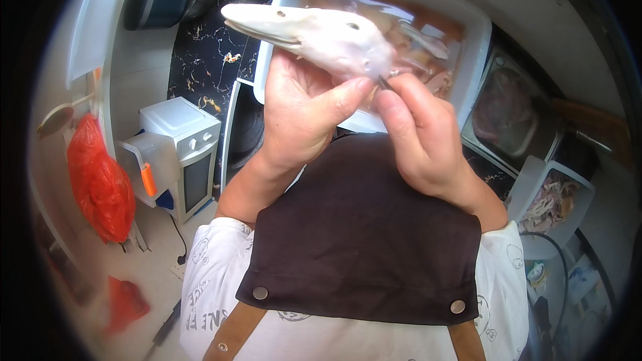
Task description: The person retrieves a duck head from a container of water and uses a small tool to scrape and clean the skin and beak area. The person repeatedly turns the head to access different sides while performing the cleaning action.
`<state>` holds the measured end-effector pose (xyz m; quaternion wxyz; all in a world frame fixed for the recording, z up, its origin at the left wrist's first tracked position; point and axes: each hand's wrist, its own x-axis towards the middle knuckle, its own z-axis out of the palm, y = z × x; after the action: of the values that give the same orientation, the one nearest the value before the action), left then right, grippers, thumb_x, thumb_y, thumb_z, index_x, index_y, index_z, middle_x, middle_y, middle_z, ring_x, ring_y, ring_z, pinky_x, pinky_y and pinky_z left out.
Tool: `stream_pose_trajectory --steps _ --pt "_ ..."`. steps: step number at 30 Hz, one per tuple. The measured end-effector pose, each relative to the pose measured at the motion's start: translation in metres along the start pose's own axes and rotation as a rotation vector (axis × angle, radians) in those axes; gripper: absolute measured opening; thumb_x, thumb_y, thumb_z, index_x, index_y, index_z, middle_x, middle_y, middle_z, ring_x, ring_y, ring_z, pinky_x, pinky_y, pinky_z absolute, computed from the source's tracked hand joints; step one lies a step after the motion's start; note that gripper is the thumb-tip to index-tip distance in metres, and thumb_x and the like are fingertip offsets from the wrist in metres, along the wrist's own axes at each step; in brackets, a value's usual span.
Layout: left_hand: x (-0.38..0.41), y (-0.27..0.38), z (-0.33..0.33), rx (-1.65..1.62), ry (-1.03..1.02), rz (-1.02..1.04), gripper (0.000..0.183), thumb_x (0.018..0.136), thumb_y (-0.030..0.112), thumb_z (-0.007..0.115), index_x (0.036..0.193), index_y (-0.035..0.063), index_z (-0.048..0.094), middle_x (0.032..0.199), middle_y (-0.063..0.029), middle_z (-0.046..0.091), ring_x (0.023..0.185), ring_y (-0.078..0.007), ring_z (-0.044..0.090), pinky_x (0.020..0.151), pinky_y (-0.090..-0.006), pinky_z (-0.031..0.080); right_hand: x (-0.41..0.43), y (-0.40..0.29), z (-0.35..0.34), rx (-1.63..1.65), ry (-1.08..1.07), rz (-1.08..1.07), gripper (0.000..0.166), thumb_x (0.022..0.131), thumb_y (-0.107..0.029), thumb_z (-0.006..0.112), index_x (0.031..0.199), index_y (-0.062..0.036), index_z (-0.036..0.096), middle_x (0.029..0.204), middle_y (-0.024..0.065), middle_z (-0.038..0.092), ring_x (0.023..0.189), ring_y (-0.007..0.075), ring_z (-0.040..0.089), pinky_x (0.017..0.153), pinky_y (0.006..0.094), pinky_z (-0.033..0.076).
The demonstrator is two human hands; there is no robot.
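Note:
A plucked, pale duck or goose head (321, 35) is held up before me, its bill pointing left. My left hand (306, 105) grips it from below, the thumb along its underside. At the back of the head, my right hand (426, 125) pinches a small dark metal tool (385, 83), perhaps tweezers, between thumb and forefinger. The tool's tip touches or nearly touches the skin. Behind both hands stands a white plastic tub (474, 77) of reddish-brown liquid, in which another pale head (424, 40) and further poultry pieces lie.
Right of the tub is a metal sink (501, 110) with meat in it. A plastic bin (546, 200) of poultry scraps stands lower right. At left are a small white oven (185, 150), a clear box (150, 165) and a hanging red plastic bag (100, 180). The countertop (200, 65) is black and marbled.

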<state>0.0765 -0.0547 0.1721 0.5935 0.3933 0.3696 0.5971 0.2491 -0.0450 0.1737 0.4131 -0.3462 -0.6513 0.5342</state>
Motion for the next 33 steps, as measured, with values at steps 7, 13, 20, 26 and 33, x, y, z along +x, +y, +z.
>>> stream_pose_trajectory --steps 7,13,20,26,33 --pt "-0.005 0.009 0.012 0.033 0.121 -0.058 0.060 0.083 -0.006 0.068 0.133 -0.0042 0.034 0.123 -0.0180 0.056 0.112 -0.0256 0.061 0.096 -0.0396 0.053 0.006 0.011 -0.009 -0.513 0.136 -0.375 0.016 0.083 -0.009 0.073 0.093 -0.0026 0.063 0.075 0.0097 0.060 0.061 0.0261 0.060 0.053 0.0346 0.046" --pt "-0.006 0.012 0.012 0.064 0.106 -0.061 0.061 0.082 -0.006 0.069 0.132 -0.0043 0.035 0.121 -0.0180 0.057 0.110 -0.0252 0.062 0.093 -0.0388 0.055 0.007 0.008 -0.010 -0.558 0.118 -0.382 0.014 0.084 -0.010 0.072 0.092 -0.0031 0.062 0.073 0.0091 0.058 0.061 0.0257 0.059 0.053 0.0349 0.046" --pt "-0.009 0.011 0.013 0.104 0.108 -0.042 0.062 0.082 -0.006 0.071 0.133 -0.0042 0.036 0.121 -0.0173 0.057 0.110 -0.0239 0.062 0.095 -0.0368 0.053 0.006 0.007 -0.010 -0.553 0.108 -0.377 0.012 0.084 -0.010 0.071 0.090 -0.0035 0.062 0.072 0.0089 0.057 0.059 0.0254 0.058 0.052 0.0352 0.045" --pt "-0.009 0.012 0.014 0.127 0.107 -0.036 0.063 0.081 -0.007 0.070 0.134 -0.0046 0.035 0.121 -0.0165 0.057 0.111 -0.0236 0.061 0.096 -0.0369 0.052 0.005 0.007 -0.010 -0.550 0.106 -0.377 0.011 0.084 -0.010 0.070 0.088 -0.0037 0.062 0.071 0.0089 0.057 0.059 0.0253 0.058 0.052 0.0354 0.045" --pt "-0.009 0.012 0.015 0.134 0.102 -0.035 0.063 0.081 -0.008 0.070 0.134 -0.0050 0.035 0.121 -0.0164 0.057 0.111 -0.0236 0.061 0.096 -0.0367 0.052 0.004 0.008 -0.010 -0.552 0.108 -0.376 0.011 0.084 -0.009 0.071 0.089 -0.0032 0.062 0.072 0.0092 0.058 0.060 0.0255 0.058 0.052 0.0353 0.046"
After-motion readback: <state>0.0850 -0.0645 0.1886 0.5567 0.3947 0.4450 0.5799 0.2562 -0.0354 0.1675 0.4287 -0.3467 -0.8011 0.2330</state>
